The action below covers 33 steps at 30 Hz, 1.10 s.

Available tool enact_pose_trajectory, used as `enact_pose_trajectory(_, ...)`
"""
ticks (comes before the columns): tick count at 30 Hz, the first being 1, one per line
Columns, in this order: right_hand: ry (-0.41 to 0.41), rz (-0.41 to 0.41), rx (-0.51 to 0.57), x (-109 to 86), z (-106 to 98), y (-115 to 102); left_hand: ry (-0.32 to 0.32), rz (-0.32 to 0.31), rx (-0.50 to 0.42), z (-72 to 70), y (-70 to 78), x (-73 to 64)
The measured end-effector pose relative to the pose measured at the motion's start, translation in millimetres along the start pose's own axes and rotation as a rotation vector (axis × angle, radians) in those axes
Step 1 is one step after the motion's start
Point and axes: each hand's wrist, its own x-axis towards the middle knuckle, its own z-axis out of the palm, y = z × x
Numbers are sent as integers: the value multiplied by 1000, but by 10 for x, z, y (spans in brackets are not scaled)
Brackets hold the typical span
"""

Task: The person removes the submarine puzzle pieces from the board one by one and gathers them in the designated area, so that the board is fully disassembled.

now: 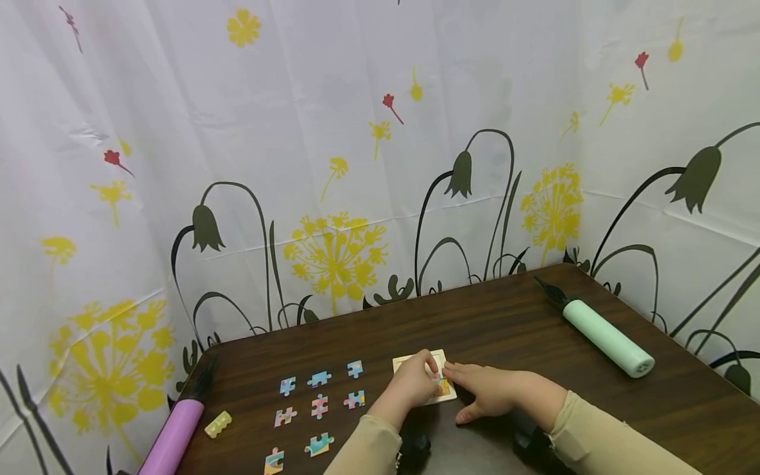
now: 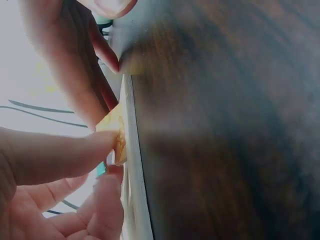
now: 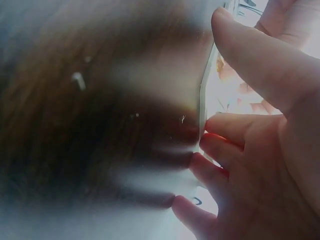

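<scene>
A small pale puzzle tray (image 1: 437, 354) lies flat on the dark wooden table, with some orange and blue picture showing inside it. My left hand (image 1: 411, 382) is over its left side, and thumb and fingers pinch a yellow-orange puzzle piece (image 2: 111, 121), its lower edge right at the tray in the left wrist view. From the other side my right hand (image 1: 488, 390) steadies the tray, fingers spread and fingertips at its right edge. The right thumb (image 3: 245, 55) stands apart from the other fingers. My left fingers partly cover the tray in the head view.
Several loose puzzle pieces (image 1: 319, 406) lie spaced out left of the tray. Beyond them are a small yellow block (image 1: 218, 424) and a purple hand pump (image 1: 173, 437). A mint green hand pump (image 1: 608, 336) lies at the right. A flowered curtain (image 1: 356, 165) hangs behind the table.
</scene>
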Motion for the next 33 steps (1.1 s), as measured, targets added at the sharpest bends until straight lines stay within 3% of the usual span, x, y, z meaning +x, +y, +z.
enact_pose_trajectory(5, -9, 17, -1, 6, -12, -4, 12, -1, -86, -59, -4, -13)
enact_pose_trajectory(11, -14, 30, -3, 33, 5, 12, 21, -9, -94, -267, -6, -68)
enact_pose_trajectory(18, -15, 39, -10, 39, 12, -1, 31, -7, -112, -775, -83, -157)
enact_pose_trajectory(22, -20, 37, -12, 24, 15, -17, 43, -16, -125, -1128, -112, -301)
enact_pose_trajectory(25, -21, 38, -7, 23, 17, -11, 51, -21, -122, -1304, -148, -436)
enact_pose_trajectory(29, -20, 18, -10, 32, 14, 9, 30, -37, -148, -1394, -268, -607)
enact_pose_trajectory(33, -19, 9, -14, 26, 5, -5, -47, -26, -166, -1389, -435, -735)
